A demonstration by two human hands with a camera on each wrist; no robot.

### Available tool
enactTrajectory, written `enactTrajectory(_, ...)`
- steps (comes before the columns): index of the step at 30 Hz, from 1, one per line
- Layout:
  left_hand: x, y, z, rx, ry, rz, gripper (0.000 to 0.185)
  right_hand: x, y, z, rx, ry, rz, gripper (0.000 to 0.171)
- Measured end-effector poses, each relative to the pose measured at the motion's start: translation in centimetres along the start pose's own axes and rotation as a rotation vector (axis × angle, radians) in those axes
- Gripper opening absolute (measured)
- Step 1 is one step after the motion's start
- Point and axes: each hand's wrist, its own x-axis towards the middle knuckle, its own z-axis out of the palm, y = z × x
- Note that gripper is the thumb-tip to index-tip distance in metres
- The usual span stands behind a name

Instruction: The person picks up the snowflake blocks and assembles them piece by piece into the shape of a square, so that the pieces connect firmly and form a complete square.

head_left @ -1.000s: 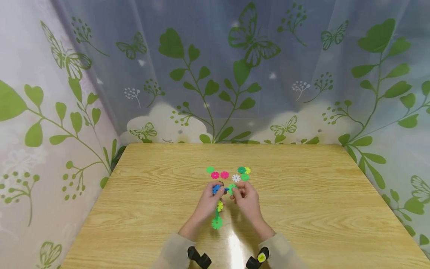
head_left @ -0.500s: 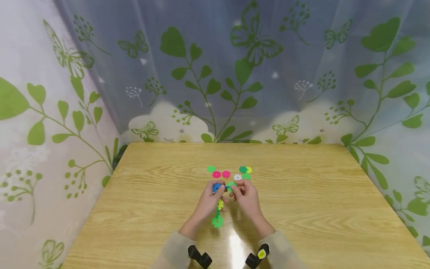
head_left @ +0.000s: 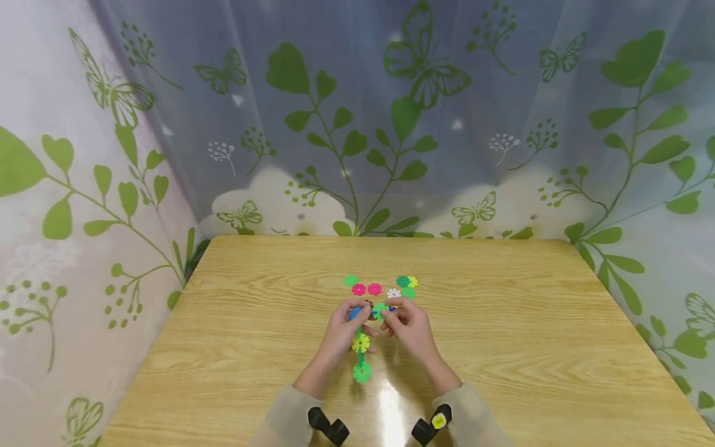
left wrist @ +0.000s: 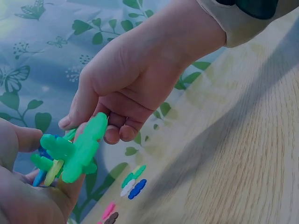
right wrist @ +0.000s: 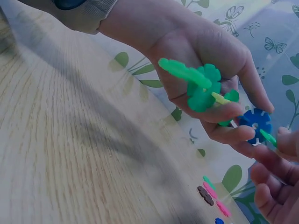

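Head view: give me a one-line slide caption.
Both hands, left hand and right hand, hold a snowflake-disc chain above the wooden table; loose discs lie beyond.

The left hand (left wrist: 23, 186) fills the lower left corner, its fingers curled round a cluster of toothed discs (left wrist: 70, 151): mostly green ones, with a yellow-green one and a bit of blue behind them. The right hand (left wrist: 140, 74) reaches in from the upper right, sleeve at the top edge, its fingertips (left wrist: 112, 134) pinching the top green disc of the cluster. Below, on the wooden bench (left wrist: 233, 154), loose discs (left wrist: 131, 184) lie near the far edge: green, white, blue, then pink and a brown one. A leaf-and-butterfly curtain (left wrist: 42, 42) hangs behind.
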Motion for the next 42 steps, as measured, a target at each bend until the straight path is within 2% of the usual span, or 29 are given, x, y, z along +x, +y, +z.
enactTrajectory(5, -0.1, -0.3, -0.1, -0.003, -0.004, -0.018, 0.051, 0.3, 2.0, -0.5, -0.067, -0.051, 0.009, 0.018)
enactTrajectory(8, -0.2, -0.3, -0.2, -0.002, 0.013, -0.030, 0.049, 0.2, 1.3, -0.9, -0.108, -0.065, 0.023, 0.018)
enactTrajectory(12, -0.2, -0.3, -0.3, -0.005, 0.040, -0.040, 0.048, 0.3, 1.4, -1.6, -0.126, -0.023, 0.043, 0.018)
enactTrajectory(14, -0.2, -0.3, -0.3, -0.009, 0.048, -0.038, 0.048, 0.6, 2.5, -1.8, -0.143, 0.006, 0.036, 0.017)
enactTrajectory(21, -0.1, -0.3, -0.2, -0.029, 0.059, -0.035, 0.043, 1.2, 4.1, -1.9, -0.341, 0.048, -0.039, 0.017)
enactTrajectory(28, -0.1, -0.4, -0.3, -0.017, 0.077, -0.033, 0.041, 2.3, 5.3, -2.1, -0.520, 0.058, 0.047, 0.021)
enactTrajectory(36, -0.1, -0.2, -0.2, -0.018, 0.076, -0.032, 0.037, 3.5, 6.6, -1.7, -0.642, 0.032, 0.087, 0.023)
enactTrajectory(42, -0.2, -0.3, -0.3, -0.018, 0.071, -0.034, 0.038, 3.7, 6.4, -1.2, -0.785, -0.036, 0.110, 0.036)
